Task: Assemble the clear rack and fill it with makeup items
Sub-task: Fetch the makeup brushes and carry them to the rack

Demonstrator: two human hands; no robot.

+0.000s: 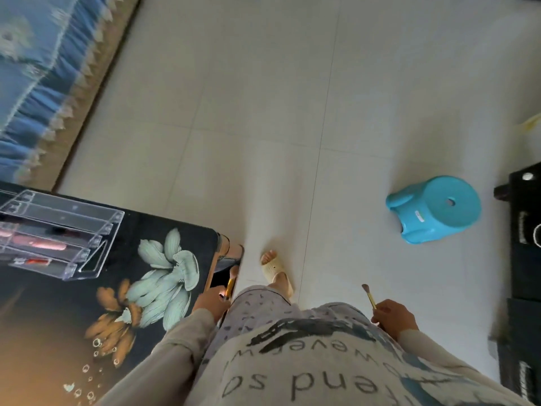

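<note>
The clear tiered rack [58, 230] stands on the dark floral table [126, 317] at the left, with pink and red makeup tubes lying in its lower tiers. My left hand [210, 303] is at the table's right corner, closed on a gold-handled makeup brush [229, 284] that points up. My right hand [395, 316] hangs over the floor at the right, holding another gold-handled brush [369, 295] with its bristles upward. Both hands are away from the rack.
A blue plastic stool [436, 209] stands on the pale tiled floor [292, 112] to the right. Black furniture [527, 235] lines the right edge. A blue fringed cover [35, 83] is at the upper left. My slippered foot [275, 271] is beside the table.
</note>
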